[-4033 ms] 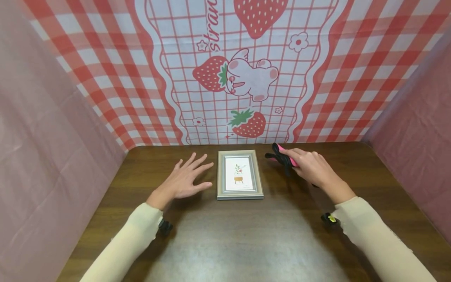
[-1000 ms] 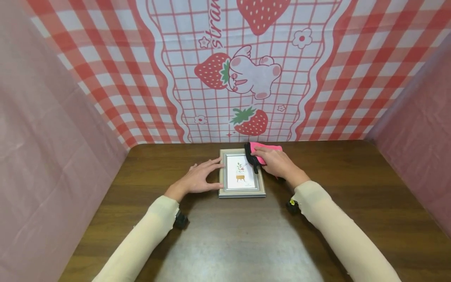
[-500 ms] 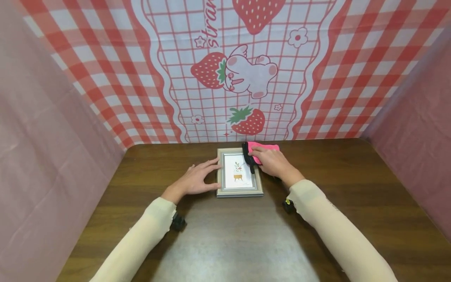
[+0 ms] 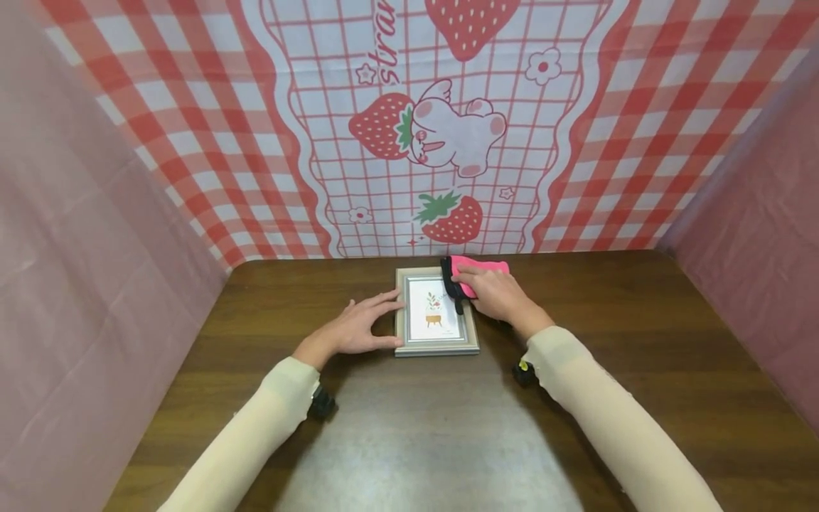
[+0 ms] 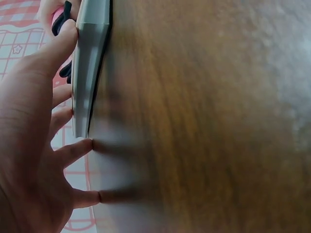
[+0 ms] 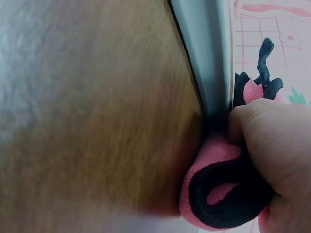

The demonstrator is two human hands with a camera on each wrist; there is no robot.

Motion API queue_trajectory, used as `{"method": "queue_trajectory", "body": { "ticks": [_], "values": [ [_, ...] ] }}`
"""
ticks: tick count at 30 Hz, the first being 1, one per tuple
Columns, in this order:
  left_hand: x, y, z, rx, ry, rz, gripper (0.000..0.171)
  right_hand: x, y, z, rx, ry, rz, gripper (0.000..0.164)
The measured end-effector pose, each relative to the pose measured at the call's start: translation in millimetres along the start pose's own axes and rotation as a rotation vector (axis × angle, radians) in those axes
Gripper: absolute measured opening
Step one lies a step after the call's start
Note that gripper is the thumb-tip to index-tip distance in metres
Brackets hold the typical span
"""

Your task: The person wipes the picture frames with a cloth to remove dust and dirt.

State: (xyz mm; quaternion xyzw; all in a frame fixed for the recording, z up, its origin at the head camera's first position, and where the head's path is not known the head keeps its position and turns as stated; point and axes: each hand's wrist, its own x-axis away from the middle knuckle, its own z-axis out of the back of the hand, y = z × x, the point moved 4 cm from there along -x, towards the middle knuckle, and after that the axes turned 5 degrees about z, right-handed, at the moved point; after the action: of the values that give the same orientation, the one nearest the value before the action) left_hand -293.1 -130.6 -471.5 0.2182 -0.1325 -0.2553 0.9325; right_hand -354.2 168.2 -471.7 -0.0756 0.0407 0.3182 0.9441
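Picture frame: it (image 4: 437, 350) lies flat in the middle of the head view, a rectangle with beige outer border and grey inner moulding; its side looks smooth and grey in both wrist views.
Print: inside the frame, white, with a small drawn plant (image 4: 434, 310) on an orange-brown stand.
Cloth: pink (image 4: 485, 265) with a thick black edging, soft and a little fuzzy; it covers the upper right corner of the frame, and in the lower right of the right wrist view it folds into a rounded loop.
Left hand: fingers spread (image 4: 358, 325), thumb well apart from them; thumb and nearest fingers touch the left border of the frame, holding nothing.
Right hand: fingers closed (image 4: 499, 291) around the cloth, gripping it at the frame's corner.
Table: dark brown, wood-grained (image 4: 422, 419), with a pale shine at bottom centre.
Backdrop: red and white checked fabric (image 4: 256, 163) with printed strawberries, across the upper part.
Sleeves: cream-coloured, lower left (image 4: 239, 427) and lower right.
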Motion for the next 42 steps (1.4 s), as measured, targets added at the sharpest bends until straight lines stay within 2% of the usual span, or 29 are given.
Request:
{"method": "queue_trajectory", "body": {
  "ticks": [3,6,10,13,15,20,22,27,28,34,37,42],
  "values": [
    [-1.1,0.4,0.2,0.004,-0.006,0.001,0.082,7.0,-14.7,13.9,-0.017,-0.005,-0.014,0.053],
    [-1.3,0.1,0.1,0.011,-0.001,-0.005,0.085,9.6,-15.1,11.0,-0.019,0.003,-0.008,0.052],
    [-3.2,-5.8,-3.4,0.006,0.028,-0.02,0.089,7.0,4.7,-16.4,-0.012,0.031,0.035,0.055],
    [-2.6,-4.9,-2.7,0.003,0.035,-0.018,0.088,9.8,11.5,-27.3,-0.033,0.05,0.051,0.057],
    [0.4,1.4,1.1,0.006,0.024,-0.006,0.085,16.5,1.8,-18.5,-0.051,0.046,0.047,0.056],
    [-1.1,0.9,0.3,-0.016,0.03,0.006,0.081,41.6,-39.0,16.9,-0.053,0.027,0.038,0.054],
    [-1.8,0.7,0.0,-0.017,0.031,0.005,0.081,48.6,-34.2,5.1,-0.042,0.06,0.076,0.054],
    [-1.6,0.7,-0.2,-0.019,0.033,0.008,0.081,67.5,-45.0,3.9,-0.049,0.089,0.104,0.056],
    [-1.3,0.3,-0.3,-0.019,0.034,0.01,0.081,71.7,-54.4,12.4,-0.043,0.083,0.089,0.058],
    [-0.7,0.4,-0.4,-0.022,0.035,0.006,0.081,91.6,-61.4,7.1,0.0,0.106,0.118,0.065],
    [-0.1,1.5,0.1,-0.024,0.031,0.005,0.081,100.4,-73.7,18.8,-0.033,0.082,0.112,0.064],
    [1.4,2.3,1.2,-0.022,0.028,0.005,0.081,107.4,-80.6,20.6,-0.04,0.047,0.106,0.064]
  ]
}}
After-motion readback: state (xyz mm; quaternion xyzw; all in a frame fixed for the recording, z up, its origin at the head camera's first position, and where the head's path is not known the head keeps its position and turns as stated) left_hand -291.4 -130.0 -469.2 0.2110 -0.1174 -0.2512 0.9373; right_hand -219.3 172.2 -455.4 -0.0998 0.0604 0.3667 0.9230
